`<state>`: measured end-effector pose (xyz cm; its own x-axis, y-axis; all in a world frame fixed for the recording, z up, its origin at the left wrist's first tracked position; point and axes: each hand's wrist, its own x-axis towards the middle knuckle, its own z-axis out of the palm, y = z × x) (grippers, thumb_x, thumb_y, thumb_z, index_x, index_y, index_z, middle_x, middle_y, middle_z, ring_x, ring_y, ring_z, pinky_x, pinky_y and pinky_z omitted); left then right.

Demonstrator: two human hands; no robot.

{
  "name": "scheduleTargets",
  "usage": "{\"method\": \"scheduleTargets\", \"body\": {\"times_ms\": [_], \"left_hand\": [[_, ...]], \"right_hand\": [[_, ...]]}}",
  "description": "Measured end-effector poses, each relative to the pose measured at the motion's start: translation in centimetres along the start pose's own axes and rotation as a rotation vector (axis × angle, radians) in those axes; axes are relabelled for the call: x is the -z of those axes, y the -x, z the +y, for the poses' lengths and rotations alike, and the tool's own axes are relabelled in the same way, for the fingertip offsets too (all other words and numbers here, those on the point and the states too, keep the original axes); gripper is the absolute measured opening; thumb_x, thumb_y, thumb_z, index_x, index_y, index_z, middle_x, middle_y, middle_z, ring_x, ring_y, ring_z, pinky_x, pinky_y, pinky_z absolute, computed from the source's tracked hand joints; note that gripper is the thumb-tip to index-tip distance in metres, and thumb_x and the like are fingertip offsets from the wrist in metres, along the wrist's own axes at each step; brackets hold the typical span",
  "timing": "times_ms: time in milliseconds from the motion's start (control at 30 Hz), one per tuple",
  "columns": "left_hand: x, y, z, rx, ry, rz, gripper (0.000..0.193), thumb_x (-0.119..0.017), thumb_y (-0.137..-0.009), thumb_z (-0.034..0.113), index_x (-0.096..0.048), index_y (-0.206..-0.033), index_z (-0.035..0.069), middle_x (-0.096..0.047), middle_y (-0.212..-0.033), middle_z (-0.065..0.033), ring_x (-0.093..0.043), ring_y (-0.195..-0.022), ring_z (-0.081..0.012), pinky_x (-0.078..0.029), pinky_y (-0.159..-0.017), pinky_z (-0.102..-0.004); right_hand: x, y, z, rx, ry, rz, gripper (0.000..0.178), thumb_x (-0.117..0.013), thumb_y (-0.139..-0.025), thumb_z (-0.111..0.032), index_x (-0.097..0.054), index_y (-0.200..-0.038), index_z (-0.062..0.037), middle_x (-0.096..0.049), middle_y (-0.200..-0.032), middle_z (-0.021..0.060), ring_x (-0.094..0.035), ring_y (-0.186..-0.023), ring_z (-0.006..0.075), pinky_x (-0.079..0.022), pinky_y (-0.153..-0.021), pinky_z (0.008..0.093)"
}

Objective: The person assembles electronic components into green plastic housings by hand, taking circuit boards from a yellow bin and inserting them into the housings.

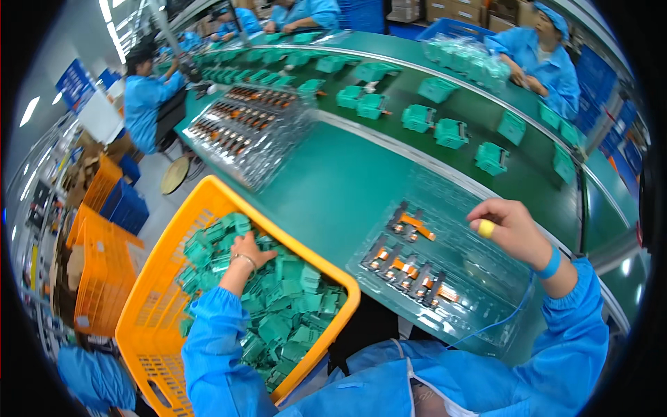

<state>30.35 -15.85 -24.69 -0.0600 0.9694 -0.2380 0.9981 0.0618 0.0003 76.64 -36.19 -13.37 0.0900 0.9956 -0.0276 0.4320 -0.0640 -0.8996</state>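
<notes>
My left hand (244, 256) is inside a yellow plastic basket (201, 201), on top of a heap of green plastic housings (285, 299). Its thumb is spread away from the fingers, and no housing shows lifted in it. Above the right edge of a clear blister tray (451, 278) hovers my right hand (511, 226), fingers curled toward the thumb. A yellow cover sits on one digit, and a blue band with a cord circles that wrist. Whether anything is between those fingers is hidden. Several small black-and-orange parts (410, 271) lie in the tray's pockets.
Further left on the green bench (326, 174) lie stacked clear trays (243, 128) filled with similar parts. Beyond a metal rail, a conveyor (396, 125) carries green housings. Co-workers in blue (545, 59) sit across and along the line. Orange crates (108, 271) stand at left.
</notes>
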Motion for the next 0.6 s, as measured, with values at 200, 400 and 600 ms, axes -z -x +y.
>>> {"method": "scheduleTargets", "body": {"times_ms": [200, 400, 600], "left_hand": [[-3.2, -2.4, -4.6, 0.045, 0.272, 0.037, 0.089, -0.079, -0.057, 0.033, -0.038, -0.125, -0.007, -0.054, -0.116, -0.0255, -0.054, -0.107, -0.036, -0.044, -0.092, -0.0371], [-6.3, -3.7, -8.5, 0.15, 0.551, 0.298, 0.06, -0.064, -0.067, 0.023, -0.047, -0.12, -0.001, -0.06, -0.104, -0.0243, -0.059, -0.095, -0.0343, -0.046, -0.084, -0.0382], [0.2, 2.5, -9.6, 0.126, 1.368, 0.451, 0.041, -0.048, -0.08, 0.013, -0.05, -0.119, 0.004, -0.058, -0.093, -0.0065, -0.057, -0.077, -0.0146, -0.049, -0.062, -0.0289]], "right_hand": [[-1.2, -0.6, 1.2, 0.031, 0.306, -0.262, 0.022, -0.061, -0.084, -0.021, -0.064, -0.098, -0.0046, -0.066, -0.089, 0.0141, -0.063, -0.079, 0.0252, -0.049, -0.07, 0.0346], [-6.5, -4.3, 3.6, 0.129, 0.239, -0.266, 0.032, -0.055, -0.088, -0.022, -0.057, -0.117, -0.009, -0.066, -0.093, 0.012, -0.063, -0.087, 0.0259, -0.048, -0.075, 0.0368], [-8.9, -5.6, 2.9, 0.055, 0.502, -0.274, 0.034, -0.05, -0.09, -0.034, -0.058, -0.116, -0.0151, -0.066, -0.093, 0.0139, -0.06, -0.091, 0.036, -0.046, -0.08, 0.0446]]}}
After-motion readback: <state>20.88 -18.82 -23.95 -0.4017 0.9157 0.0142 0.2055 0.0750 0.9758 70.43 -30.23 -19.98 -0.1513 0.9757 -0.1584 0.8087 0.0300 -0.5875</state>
